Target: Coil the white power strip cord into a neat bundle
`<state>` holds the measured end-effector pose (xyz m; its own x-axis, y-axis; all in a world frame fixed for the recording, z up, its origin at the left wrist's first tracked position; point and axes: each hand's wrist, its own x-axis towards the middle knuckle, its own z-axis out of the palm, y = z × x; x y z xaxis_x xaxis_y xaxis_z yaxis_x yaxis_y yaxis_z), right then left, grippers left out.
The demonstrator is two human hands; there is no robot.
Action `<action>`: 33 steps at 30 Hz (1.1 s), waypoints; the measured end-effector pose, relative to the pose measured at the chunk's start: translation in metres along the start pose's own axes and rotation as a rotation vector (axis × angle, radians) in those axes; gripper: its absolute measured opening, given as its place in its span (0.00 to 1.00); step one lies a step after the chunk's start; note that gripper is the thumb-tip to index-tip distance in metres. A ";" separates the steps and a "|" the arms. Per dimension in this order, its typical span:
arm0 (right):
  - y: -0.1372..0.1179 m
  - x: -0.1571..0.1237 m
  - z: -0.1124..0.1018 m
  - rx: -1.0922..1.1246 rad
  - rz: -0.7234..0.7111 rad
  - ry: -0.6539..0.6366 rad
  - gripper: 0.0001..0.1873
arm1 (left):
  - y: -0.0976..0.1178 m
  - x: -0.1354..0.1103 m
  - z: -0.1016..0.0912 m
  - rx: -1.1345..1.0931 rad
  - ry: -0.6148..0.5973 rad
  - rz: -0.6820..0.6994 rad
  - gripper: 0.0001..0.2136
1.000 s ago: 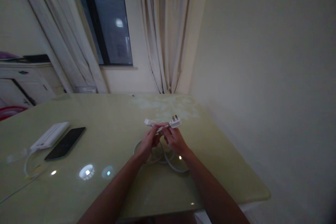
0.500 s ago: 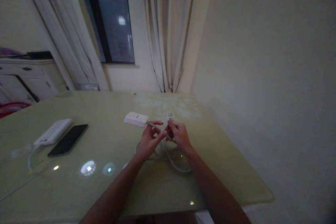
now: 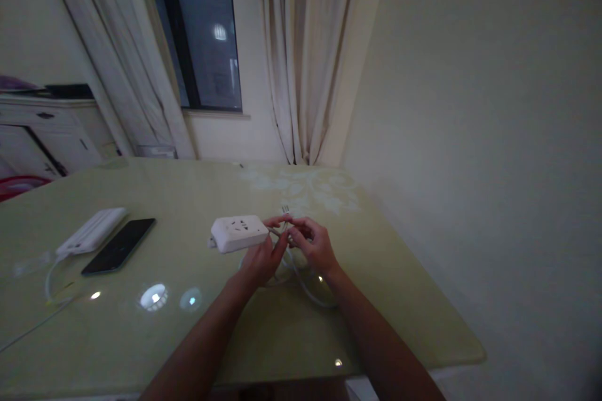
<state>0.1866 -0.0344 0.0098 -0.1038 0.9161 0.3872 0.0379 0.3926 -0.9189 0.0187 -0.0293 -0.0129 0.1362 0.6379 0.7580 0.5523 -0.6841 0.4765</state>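
Note:
A white power strip [image 3: 239, 233] is held above the green table [image 3: 197, 200], its socket face turned up. My left hand [image 3: 264, 257] is closed on the strip's right end where the cord leaves it. My right hand [image 3: 314, 244] is closed on the white plug, whose metal prongs [image 3: 285, 208] stick up past the fingers. The white cord [image 3: 301, 279] lies in loose coils on the table beneath both hands.
A white power bank [image 3: 91, 232] with a thin cable and a black phone [image 3: 118, 245] lie at the table's left. Curtains [image 3: 301, 56] and a dark window [image 3: 202, 31] stand behind. A bare wall [image 3: 470, 138] runs along the table's right edge. A white cabinet [image 3: 42, 138] stands far left.
The power strip has swung out to the left and turned its socket face up. The plug has sunk deeper into my right hand. Both hands stay close together above the coils.

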 end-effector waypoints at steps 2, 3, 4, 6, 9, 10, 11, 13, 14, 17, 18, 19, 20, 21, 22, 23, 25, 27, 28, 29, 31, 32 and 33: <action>0.004 0.000 0.000 -0.097 -0.099 -0.107 0.22 | 0.000 0.005 -0.005 -0.026 -0.017 -0.056 0.11; 0.006 0.000 0.001 -0.142 -0.144 -0.146 0.23 | 0.001 0.008 -0.007 -0.048 -0.019 -0.087 0.11; 0.008 0.000 0.001 -0.175 -0.181 -0.165 0.23 | 0.001 0.011 -0.010 -0.076 -0.009 -0.115 0.10; 0.012 0.001 0.002 -0.221 -0.213 -0.144 0.17 | 0.002 0.016 -0.015 -0.147 0.049 -0.171 0.08; 0.015 0.003 0.003 -0.339 -0.221 0.003 0.09 | 0.007 0.022 -0.019 -0.279 0.188 -0.269 0.04; 0.016 0.003 0.003 -0.399 -0.236 0.044 0.08 | 0.009 0.023 -0.020 -0.331 0.237 -0.307 0.03; 0.017 0.004 0.003 -0.461 -0.259 0.067 0.08 | 0.011 0.024 -0.020 -0.383 0.281 -0.342 0.02; 0.018 0.005 0.003 -0.565 -0.312 0.072 0.07 | 0.014 0.023 -0.019 -0.457 0.345 -0.398 0.02; 0.019 0.006 0.003 -0.606 -0.331 0.071 0.07 | 0.015 0.023 -0.018 -0.479 0.370 -0.418 0.03; 0.023 0.009 0.001 -0.666 -0.347 0.108 0.08 | 0.017 0.021 -0.015 -0.567 0.452 -0.460 0.07; 0.025 0.010 0.000 -0.670 -0.351 0.142 0.09 | 0.017 0.022 -0.014 -0.616 0.471 -0.467 0.08; 0.026 0.011 -0.001 -0.675 -0.353 0.187 0.09 | 0.017 0.023 -0.014 -0.669 0.480 -0.473 0.10; 0.027 0.012 -0.001 -0.681 -0.352 0.238 0.08 | 0.016 0.024 -0.014 -0.716 0.472 -0.485 0.12; 0.028 0.012 -0.002 -0.685 -0.344 0.284 0.08 | 0.015 0.025 -0.013 -0.753 0.452 -0.507 0.13; 0.029 0.012 -0.002 -0.681 -0.327 0.315 0.07 | 0.013 0.027 -0.013 -0.780 0.429 -0.545 0.15; 0.029 0.012 -0.002 -0.667 -0.301 0.324 0.07 | 0.010 0.028 -0.013 -0.804 0.411 -0.600 0.16; 0.029 0.011 0.000 -0.612 -0.241 0.289 0.06 | 0.002 0.030 -0.011 -0.851 0.393 -0.730 0.19; 0.029 0.010 0.003 -0.598 -0.199 0.238 0.06 | -0.006 0.031 -0.008 -0.913 0.404 -0.841 0.20; 0.029 0.010 0.004 -0.622 -0.191 0.212 0.08 | -0.009 0.031 -0.006 -0.949 0.422 -0.887 0.19; 0.029 0.010 0.006 -0.658 -0.187 0.182 0.12 | -0.011 0.031 -0.005 -0.986 0.444 -0.928 0.18; 0.031 0.009 0.009 -0.721 -0.185 0.103 0.20 | -0.013 0.033 -0.004 -1.060 0.490 -0.996 0.13; 0.032 0.009 0.010 -0.736 -0.183 0.056 0.23 | -0.013 0.033 -0.004 -1.096 0.509 -1.024 0.11; 0.033 0.009 0.010 -0.739 -0.179 0.008 0.24 | -0.013 0.034 -0.004 -1.125 0.523 -1.048 0.10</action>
<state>0.1765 -0.0139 -0.0173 -0.1636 0.8327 0.5291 0.6775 0.4846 -0.5533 0.0130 -0.0004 0.0085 -0.3011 0.9429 -0.1424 -0.6624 -0.0994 0.7425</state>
